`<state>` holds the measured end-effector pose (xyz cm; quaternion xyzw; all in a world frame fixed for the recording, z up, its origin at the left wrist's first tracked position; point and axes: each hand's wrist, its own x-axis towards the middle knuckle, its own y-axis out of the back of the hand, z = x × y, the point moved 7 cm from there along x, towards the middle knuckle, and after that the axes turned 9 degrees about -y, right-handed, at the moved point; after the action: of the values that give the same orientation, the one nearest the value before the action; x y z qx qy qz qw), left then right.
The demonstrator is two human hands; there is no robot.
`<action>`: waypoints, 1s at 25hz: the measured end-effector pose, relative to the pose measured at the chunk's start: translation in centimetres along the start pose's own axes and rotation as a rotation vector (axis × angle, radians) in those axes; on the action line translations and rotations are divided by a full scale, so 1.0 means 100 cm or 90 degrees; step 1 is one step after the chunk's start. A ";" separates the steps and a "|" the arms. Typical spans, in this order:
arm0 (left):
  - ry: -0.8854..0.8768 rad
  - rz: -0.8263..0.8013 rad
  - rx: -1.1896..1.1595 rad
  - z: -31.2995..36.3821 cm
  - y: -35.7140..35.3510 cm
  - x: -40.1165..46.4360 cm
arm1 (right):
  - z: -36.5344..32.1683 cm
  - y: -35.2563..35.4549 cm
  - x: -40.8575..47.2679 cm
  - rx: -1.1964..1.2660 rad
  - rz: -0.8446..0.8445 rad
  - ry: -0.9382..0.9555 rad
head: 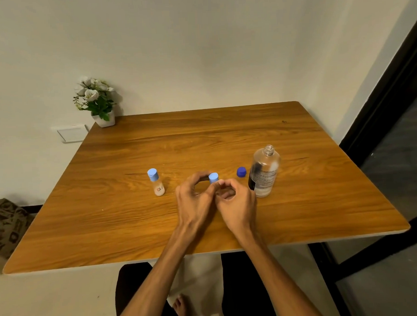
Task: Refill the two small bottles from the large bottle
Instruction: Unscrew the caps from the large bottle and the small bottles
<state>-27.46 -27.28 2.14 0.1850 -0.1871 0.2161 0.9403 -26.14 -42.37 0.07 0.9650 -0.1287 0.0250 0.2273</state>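
this looks like a room in a home. the hands (pixel 214 200) work over a small wooden table (pixel 300 201) with rounded corners, pushed against a plain pale wall. far beyond the left hand, at the table's back corner, stands a little white pot of artificial white flowers (pixel 95 100), with a white wall switch plate (pixel 72 133) just below it. off to the left of the hands lies a patterned cushion (pixel 7 226); well to the right runs a dark door frame (pixel 386 97). below the hands, a bare foot (pixel 181 308) rests on a pale floor.
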 end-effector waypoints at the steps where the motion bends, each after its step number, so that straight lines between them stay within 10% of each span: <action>1: -0.008 0.027 0.004 0.002 -0.002 -0.001 | 0.002 0.000 0.001 -0.002 0.001 -0.005; 16: -0.047 0.083 -0.003 -0.013 -0.013 0.029 | 0.003 -0.002 0.002 0.008 0.000 0.026; 25: -0.035 -0.193 0.347 -0.064 -0.035 0.054 | 0.006 -0.004 0.001 -0.005 0.003 0.007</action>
<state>-19.57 -25.71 -1.97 0.4617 -0.1180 0.1107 0.8722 -25.90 -42.33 -0.60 0.9636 -0.1298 0.0307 0.2315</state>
